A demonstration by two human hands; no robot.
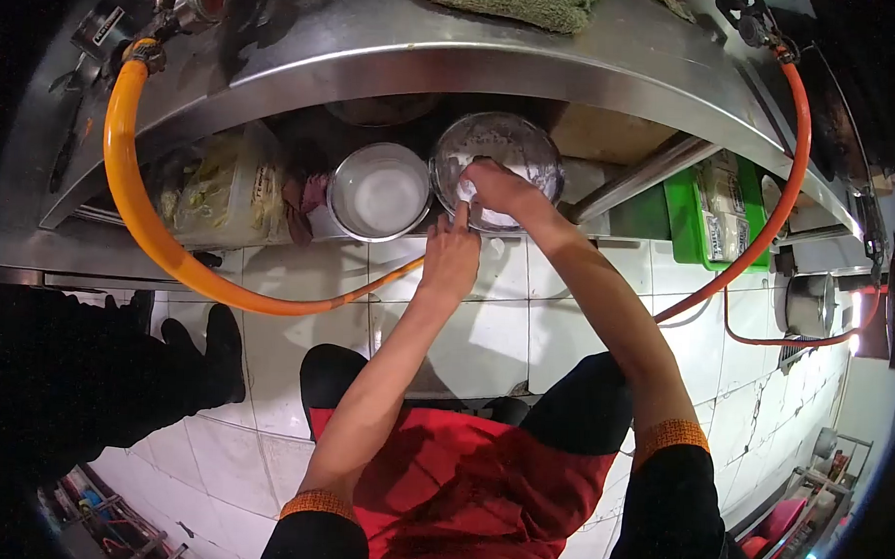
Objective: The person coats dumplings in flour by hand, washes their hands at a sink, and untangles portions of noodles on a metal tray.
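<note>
A metal bowl (545,165) with white powder in it sits on the low shelf under the steel counter. My right hand (497,188) reaches over this bowl with curled fingers, and a white lump or coating (466,189) shows at the fingertips. What lies inside that grip is not clear. Close below, at the bowl's near rim, my left hand (452,255) has its fingers stretched forward and holds nothing visible. Left of the bowl stands a round metal pot (340,202) with white contents.
An orange hose (125,189) loops down at the left, a red-orange hose (799,154) at the right. A green crate (678,219) with packets and a clear plastic container (214,193) flank the shelf. Another person's dark shoe (225,356) stands on the tiles at left.
</note>
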